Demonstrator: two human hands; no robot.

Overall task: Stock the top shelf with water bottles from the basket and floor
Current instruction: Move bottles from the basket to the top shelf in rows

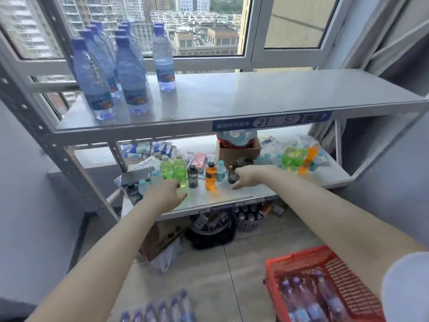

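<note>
Several clear water bottles with blue caps (pixel 132 73) stand in rows at the left end of the grey top shelf (pixel 255 96). A red basket (pixel 325 270) at the bottom right holds more water bottles (pixel 308 298). A row of bottles (pixel 160 310) stands on the floor at the bottom edge. Both my arms are stretched out below the top shelf. My left hand (pixel 166 195) and my right hand (pixel 249 176) hover in front of the middle shelf, fingers loosely apart, with nothing in them.
The middle shelf (pixel 232 196) carries small green, orange and dark bottles, packets and a cardboard box (pixel 239 152). Under it sit a purple basket of cans (pixel 248 217), a black bag and a box. A window stands behind the rack. Floor tiles lie between rack and basket.
</note>
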